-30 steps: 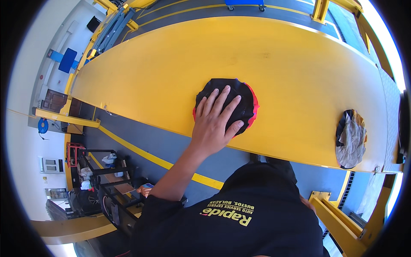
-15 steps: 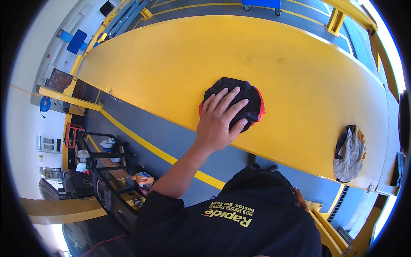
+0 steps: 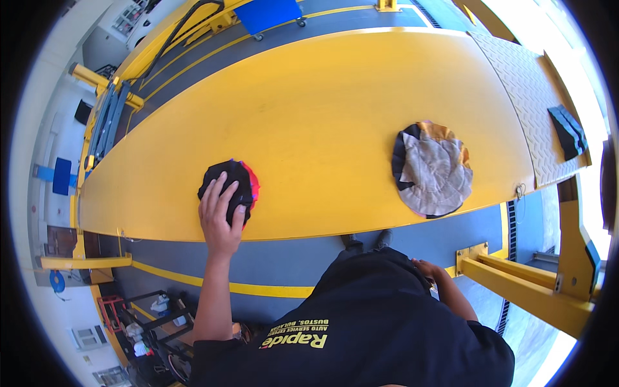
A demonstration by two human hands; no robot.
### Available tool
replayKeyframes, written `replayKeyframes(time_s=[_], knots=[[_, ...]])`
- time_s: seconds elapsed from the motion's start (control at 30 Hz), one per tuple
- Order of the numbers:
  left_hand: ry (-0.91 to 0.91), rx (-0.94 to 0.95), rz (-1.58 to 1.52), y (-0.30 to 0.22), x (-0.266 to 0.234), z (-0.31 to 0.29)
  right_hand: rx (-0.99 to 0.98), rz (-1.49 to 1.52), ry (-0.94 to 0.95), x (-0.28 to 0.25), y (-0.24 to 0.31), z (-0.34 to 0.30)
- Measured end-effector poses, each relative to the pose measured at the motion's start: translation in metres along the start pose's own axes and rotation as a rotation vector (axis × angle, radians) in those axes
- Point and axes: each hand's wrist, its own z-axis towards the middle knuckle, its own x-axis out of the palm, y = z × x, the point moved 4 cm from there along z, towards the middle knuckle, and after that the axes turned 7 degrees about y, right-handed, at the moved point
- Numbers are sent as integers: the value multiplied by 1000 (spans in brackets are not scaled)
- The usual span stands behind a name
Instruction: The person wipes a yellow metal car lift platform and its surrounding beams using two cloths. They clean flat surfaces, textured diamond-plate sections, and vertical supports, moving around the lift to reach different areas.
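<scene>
My left hand point(image 3: 220, 213) lies with its fingers spread on top of a round black cloth rag point(image 3: 220, 173) with a red edge. The rag rests flat on a long yellow metal ramp point(image 3: 309, 129), close to the ramp's near edge. Farther right on the ramp is a second round rag point(image 3: 435, 169), patched in grey, black and tan, with no hand on it. My right hand point(image 3: 424, 267) hangs low beside my hip, away from both rags; its fingers are mostly hidden.
A tread-plate section point(image 3: 525, 103) adjoins the ramp's right end, with a dark wedge-shaped block point(image 3: 567, 132) on it. Yellow beams point(image 3: 516, 284) stand at lower right. A blue wheeled cart point(image 3: 267, 14) is beyond the ramp. A black rack point(image 3: 161, 316) with bottles stands at lower left.
My view has turned and moved right, so the grey patched rag now sits nearer the middle. My left hand stays on the black rag, both now farther left in view.
</scene>
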Motion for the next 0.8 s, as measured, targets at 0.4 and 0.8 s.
replayKeyframes(time_s=[0.4,0.8], knots=[[16,-29,6,-4,5,2,-141,56,-75,2,-88,35],[-8,-132,-28,0,9,0,-243,155,31,-8,-53,3]])
